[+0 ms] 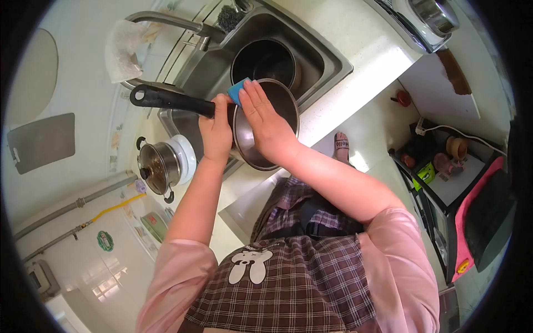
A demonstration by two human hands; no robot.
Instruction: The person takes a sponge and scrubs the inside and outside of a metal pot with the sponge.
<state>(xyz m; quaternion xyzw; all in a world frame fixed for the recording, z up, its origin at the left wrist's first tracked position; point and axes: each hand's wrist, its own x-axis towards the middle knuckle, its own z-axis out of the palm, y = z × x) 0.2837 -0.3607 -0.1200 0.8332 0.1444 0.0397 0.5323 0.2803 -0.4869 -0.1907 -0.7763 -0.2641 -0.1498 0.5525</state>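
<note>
My left hand [216, 132] is closed round the base of the long black handle of a saucepan [283, 111]. The saucepan is tilted over the sink's front edge, its inside facing up. My right hand [267, 125] reaches into the pan's opening with fingers straight and together. Under its fingertips is a blue sponge [236, 91], pressed against the pan's rim near the handle. Just beyond, a dark pot [261, 55] stands in the right basin of the steel sink [327, 77], partly covered by the saucepan.
A curved faucet [172, 21] with a white cloth [123, 53] over it rises behind the sink. A dark scrubber [229, 18] lies at the sink's back corner. A lidded pot [159, 164] stands on the left counter. A black rack [449, 183] is at the right.
</note>
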